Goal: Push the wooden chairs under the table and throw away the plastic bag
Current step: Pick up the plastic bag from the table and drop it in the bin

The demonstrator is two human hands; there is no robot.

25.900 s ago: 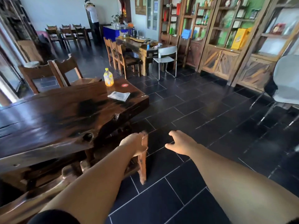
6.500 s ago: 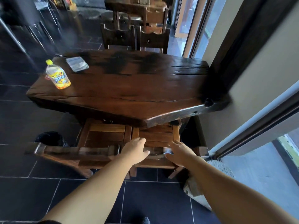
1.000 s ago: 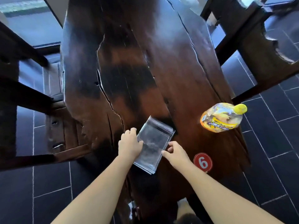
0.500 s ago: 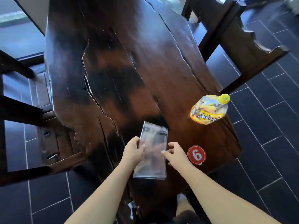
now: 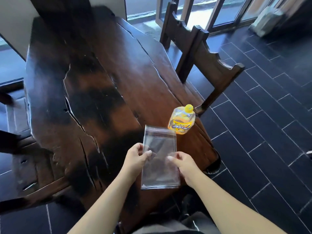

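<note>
Far left of the frame, a dark wooden chair (image 5: 38, 190) sits against the long side of the counter (image 5: 101, 73), with its top rail showing in the lower left corner. The counter itself is a big rough slab of dark wood running from the upper left down to the bottom middle.

Lower middle is where the action is. The left hand (image 5: 136, 159) pinches the left edge of the clear plastic bag (image 5: 160, 157), thumb on top. The right hand (image 5: 184, 164) pinches the right edge the same way, so both hands grip the bag. It's held flat, over the near end of the counter.

Just right of the bag's top corner, a yellow-capped drink bottle (image 5: 182, 121) stands near the counter's right edge. Further right, two more wooden chair backs (image 5: 212, 71) stand close along that edge. Then there's the black tiled floor (image 5: 261, 132), with glass doors (image 5: 224, 10) at the upper right.
</note>
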